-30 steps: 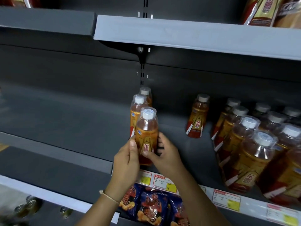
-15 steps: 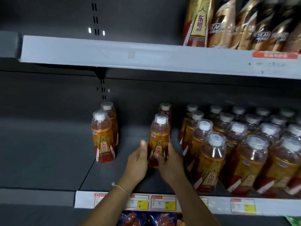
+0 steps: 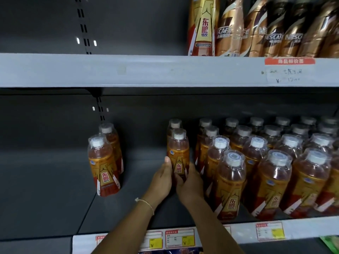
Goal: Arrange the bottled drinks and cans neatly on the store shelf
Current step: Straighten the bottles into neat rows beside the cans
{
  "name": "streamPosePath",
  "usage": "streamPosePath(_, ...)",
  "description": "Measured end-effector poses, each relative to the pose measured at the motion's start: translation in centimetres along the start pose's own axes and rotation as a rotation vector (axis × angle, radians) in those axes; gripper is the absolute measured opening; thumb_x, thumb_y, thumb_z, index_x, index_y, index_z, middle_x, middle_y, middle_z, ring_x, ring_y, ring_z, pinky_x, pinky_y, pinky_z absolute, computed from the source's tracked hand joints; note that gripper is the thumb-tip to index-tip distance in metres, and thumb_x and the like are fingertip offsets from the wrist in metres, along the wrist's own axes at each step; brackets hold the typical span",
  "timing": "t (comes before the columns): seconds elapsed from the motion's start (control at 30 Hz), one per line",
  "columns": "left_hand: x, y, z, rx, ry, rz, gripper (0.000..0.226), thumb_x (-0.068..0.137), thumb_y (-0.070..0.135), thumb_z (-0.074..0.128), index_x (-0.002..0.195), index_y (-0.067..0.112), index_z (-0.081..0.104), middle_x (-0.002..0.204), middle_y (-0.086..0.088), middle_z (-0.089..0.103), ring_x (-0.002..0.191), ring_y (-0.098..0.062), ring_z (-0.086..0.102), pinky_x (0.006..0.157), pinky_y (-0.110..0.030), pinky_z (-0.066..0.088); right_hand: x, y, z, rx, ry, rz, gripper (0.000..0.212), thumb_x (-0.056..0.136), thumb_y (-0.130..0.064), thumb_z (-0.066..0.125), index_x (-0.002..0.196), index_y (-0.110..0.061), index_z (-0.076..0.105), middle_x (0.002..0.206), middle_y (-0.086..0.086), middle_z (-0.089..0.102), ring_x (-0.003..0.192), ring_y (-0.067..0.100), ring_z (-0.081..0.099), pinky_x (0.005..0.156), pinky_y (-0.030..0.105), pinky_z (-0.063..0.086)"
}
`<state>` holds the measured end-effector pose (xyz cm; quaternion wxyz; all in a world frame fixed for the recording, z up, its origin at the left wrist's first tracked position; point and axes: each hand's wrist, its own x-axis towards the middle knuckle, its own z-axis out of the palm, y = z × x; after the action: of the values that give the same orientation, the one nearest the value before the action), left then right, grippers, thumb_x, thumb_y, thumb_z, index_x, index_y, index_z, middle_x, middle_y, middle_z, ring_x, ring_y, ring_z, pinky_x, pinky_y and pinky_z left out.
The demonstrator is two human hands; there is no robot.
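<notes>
Both hands are on one bottle at centre frame, standing on the middle shelf: the left hand wraps its lower left side with the thumb up along the label, and the right hand curls round its lower right side. The bottle is upright, directly in front of a second bottle, the two forming a short file just left of the main block. That block fills the right half of the shelf in orderly rows running front to back, caps aligned, and appears finished as far as the frame shows; its right edge is cut off. A narrow gap separates the held bottle from the block's nearest row. At centre left a pair of bottles stands one behind the other, well apart from everything else, with bare shelf between. In my judgement the task is well advanced but incomplete: the held bottle wants settling in line, and the stray pair remains to be brought over to join the rows. The upper shelf carries coffee bottles at upper right, not being handled.
</notes>
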<state>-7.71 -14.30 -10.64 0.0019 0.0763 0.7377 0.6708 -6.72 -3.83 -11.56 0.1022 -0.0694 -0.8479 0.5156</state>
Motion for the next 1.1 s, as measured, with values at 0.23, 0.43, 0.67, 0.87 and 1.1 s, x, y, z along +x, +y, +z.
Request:
streamPosePath(0.23, 2.2, 0.0, 1.2, -0.268, -0.011, -0.092, 0.082, 0.085, 0.072, 0.02, 0.133, 0.017, 0.057, 0.12, -0.007, 0.069, 0.115, -0.015, 0.063, 0.107, -0.035, 0.044, 1.0, 0.3, 0.3, 0.012, 0.006, -0.014, 0.066, 0.098, -0.021, 0.059, 0.156, -0.022, 0.027, 0.144, 0.003, 0.052, 0.136, 0.019, 0.046, 0.114, 0.042, 0.039)
streamPosePath(0.43, 3.5, -0.4, 1.2, -0.337, 0.0, -0.161, 0.064, 0.1, 0.057, 0.019, 0.12, 0.016, 0.064, 0.109, -0.008, 0.074, 0.106, -0.015, 0.068, 0.099, -0.031, 0.049, 1.5, 1.0, 0.7, 0.001, 0.026, -0.017, 0.06, 0.099, -0.025, 0.059, 0.152, -0.02, 0.032, 0.143, 0.004, 0.053, 0.135, 0.021, 0.047, 0.113, 0.042, 0.04)
streamPosePath(0.67, 3.7, -0.7, 0.9, -0.311, -0.002, -0.178, 0.064, 0.102, 0.053, 0.019, 0.123, 0.01, 0.062, 0.108, -0.011, 0.073, 0.103, -0.017, 0.069, 0.08, -0.023, 0.055, 1.6, 1.4, 0.9, -0.003, 0.051, -0.036, 0.049, 0.096, -0.023, 0.062, 0.141, -0.023, 0.044, 0.134, 0.001, 0.059, 0.125, 0.018, 0.053, 0.104, 0.032, 0.042)
streamPosePath(0.87, 3.5, -0.5, 0.5, -0.284, -0.014, -0.171, 0.067, 0.101, 0.057, 0.018, 0.121, 0.013, 0.064, 0.108, -0.01, 0.073, 0.104, -0.019, 0.069, 0.084, -0.028, 0.054, 1.7, 1.5, 1.0, -0.006, 0.047, -0.032, 0.052, 0.096, -0.029, 0.063, 0.143, -0.027, 0.042, 0.132, -0.001, 0.059, 0.125, 0.018, 0.054, 0.106, 0.037, 0.044)
streamPosePath(1.1, 0.2, 0.6, -1.2, 0.149, 0.076, -0.039, 0.054, 0.1, 0.057, 0.026, 0.135, 0.028, 0.055, 0.136, 0.005, 0.056, 0.123, -0.001, 0.046, 0.101, -0.018, 0.03, 0.2, 0.7, 0.0, 0.0, 0.222, -0.151, 0.056, 0.095, -0.024, 0.064, 0.146, -0.021, 0.042, 0.144, 0.002, 0.046, 0.134, 0.019, 0.043, 0.112, 0.036, 0.035)
